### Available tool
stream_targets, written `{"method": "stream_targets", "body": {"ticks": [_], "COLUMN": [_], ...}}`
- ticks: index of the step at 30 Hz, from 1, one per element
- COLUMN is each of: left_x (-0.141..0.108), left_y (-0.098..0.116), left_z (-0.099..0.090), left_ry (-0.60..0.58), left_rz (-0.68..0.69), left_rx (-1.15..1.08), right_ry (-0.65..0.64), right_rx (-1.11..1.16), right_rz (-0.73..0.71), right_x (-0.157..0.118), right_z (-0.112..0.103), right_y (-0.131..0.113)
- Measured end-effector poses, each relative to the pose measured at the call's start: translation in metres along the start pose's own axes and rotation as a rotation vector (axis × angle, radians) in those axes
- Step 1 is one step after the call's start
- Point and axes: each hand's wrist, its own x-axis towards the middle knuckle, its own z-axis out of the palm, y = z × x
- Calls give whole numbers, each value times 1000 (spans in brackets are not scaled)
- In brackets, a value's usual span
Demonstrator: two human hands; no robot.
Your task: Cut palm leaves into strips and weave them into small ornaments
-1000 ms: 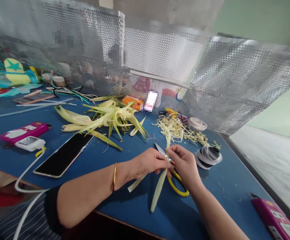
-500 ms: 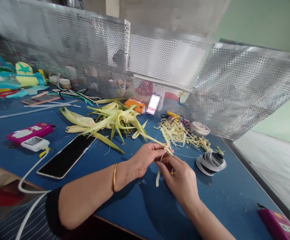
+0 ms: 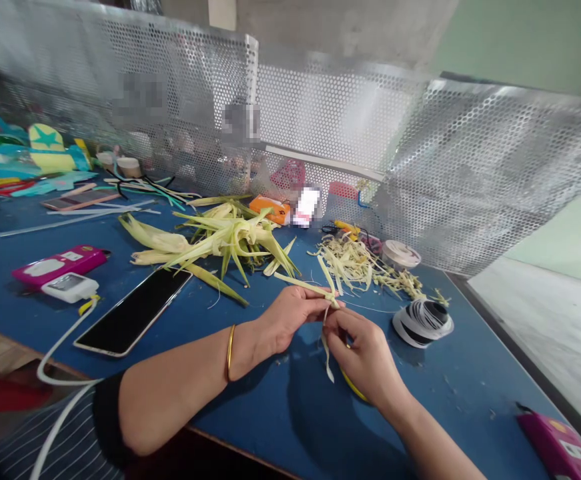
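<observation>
My left hand [image 3: 297,313] is closed, pinching a small knot of pale green corn husk strips [image 3: 331,298] between thumb and fingers. One strip end points left and another stands upward. My right hand [image 3: 363,350] is closed at the lower side of the knot, its fingertips on a thin hanging strip [image 3: 327,360] whose tail dangles over the table. From under my right palm peeks a curved yellow edge [image 3: 354,385]; most of that thing is hidden, and I cannot tell whether the hand grips it. A thin thread passes behind the knot toward the black-and-white spool [image 3: 423,324].
The blue table [image 3: 250,407] bears a pile of corn husks [image 3: 235,240], husk shreds [image 3: 350,263], a tape roll [image 3: 401,254] and a black-screened phone [image 3: 133,313]. A magenta device [image 3: 61,264] with a white cable lies left. Perforated metal panels [image 3: 335,120] border the back.
The left-pointing strip has come away from the husk pile and ends nearer my hand. My right hand has shifted slightly right, and more of the yellow edge shows beneath it.
</observation>
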Motion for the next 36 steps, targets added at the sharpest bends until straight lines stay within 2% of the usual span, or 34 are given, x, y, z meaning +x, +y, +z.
{"method": "stream_targets", "body": {"ticks": [2,5,6,7,10,12,15,20,36], "left_x": [0,-1,-1,-1,-1,0,1,-1,-4], "left_y": [3,9,10,10,8,6,4,6,9], "left_z": [0,0,0,0,-1,0,0,1,6], "left_ry": [20,55,57,58,90,144,183,147,190], "left_rz": [-9,-8,-10,-12,-24,-10,26,42,17], "left_rx": [4,-21,-32,-40,-24,20,114,159,73], "right_ry": [50,281,320,306,65,-36,-18,-43,-140], "right_rx": [-22,-120,-134,-119,42,104,30,-34,-18], "right_rz": [-2,60,96,135,220,224,142,14,-70], "right_x": [1,2,3,4,5,4,2,2,4], "right_z": [-4,-10,-11,-11,-6,-2,-1,-11,-23], "right_y": [0,4,5,8,13,14,12,7,0]}}
